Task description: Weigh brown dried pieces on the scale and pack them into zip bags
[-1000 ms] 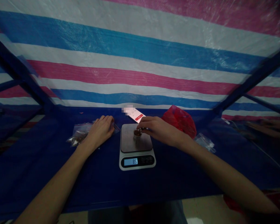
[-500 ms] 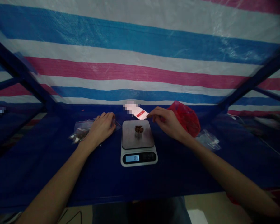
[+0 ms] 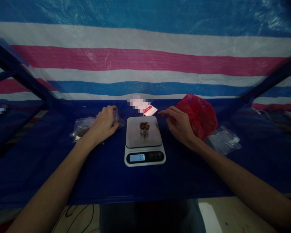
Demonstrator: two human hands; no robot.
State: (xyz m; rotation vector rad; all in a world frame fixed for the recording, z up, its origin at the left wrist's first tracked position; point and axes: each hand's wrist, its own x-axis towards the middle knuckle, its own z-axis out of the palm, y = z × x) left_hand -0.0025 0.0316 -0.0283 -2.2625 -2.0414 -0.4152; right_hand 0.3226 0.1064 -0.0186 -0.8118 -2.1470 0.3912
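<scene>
A white digital scale (image 3: 145, 152) with a steel plate stands in front of me, its display reading what looks like 85 or 8.5. On the plate sits a small metal cup (image 3: 144, 131) filled with brown pieces (image 3: 144, 125). To the left, my left hand (image 3: 104, 124) is closed on a clear zip bag (image 3: 118, 119), its thumb and fingers around the plastic. Right of the scale hovers my right hand (image 3: 178, 124), index finger stretched out and the others loosely curled, with nothing visible in it. Its fingertip is near the phone (image 3: 150, 110) behind the scale.
A red plastic bag (image 3: 199, 115) lies just beyond my right hand. Another clear zip bag (image 3: 224, 140) is to its right. A zip bag with dark contents (image 3: 81, 127) lies under my left wrist. Blue frame bars and a striped sheet (image 3: 145, 60) enclose the table.
My right hand has drawn back from the cup, moving right to beside the phone. The phone has turned a little. My left hand stays at the zip bag. The camera view has tilted down.
</scene>
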